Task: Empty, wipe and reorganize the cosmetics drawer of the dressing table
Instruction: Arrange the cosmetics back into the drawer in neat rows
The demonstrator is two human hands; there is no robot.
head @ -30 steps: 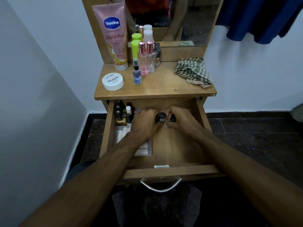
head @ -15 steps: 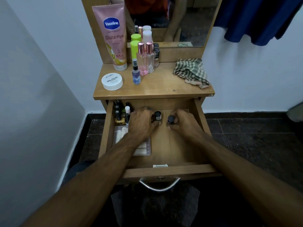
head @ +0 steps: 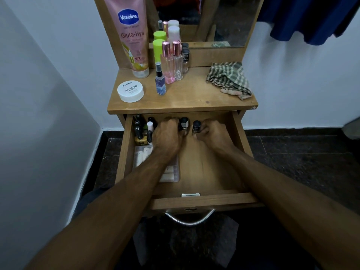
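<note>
Clear box [head: 171, 173]: partly hidden under the left forearm.
Pink tube [head: 131, 36]: top cut off by the frame.
Left-hand fingertips: hidden behind the knuckles.

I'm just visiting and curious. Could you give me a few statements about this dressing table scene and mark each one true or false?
1. The drawer is pulled open. True.
2. The checked cloth lies inside the drawer. False: it lies on the tabletop, at the right.
3. The left hand and the right hand each grip a small dark-capped bottle. True: bottles at and.
4. The pink Vaseline tube lies flat. False: it stands on its cap, at the back left.
5. The white nail polish remover tub sits on the tabletop. True.
</note>
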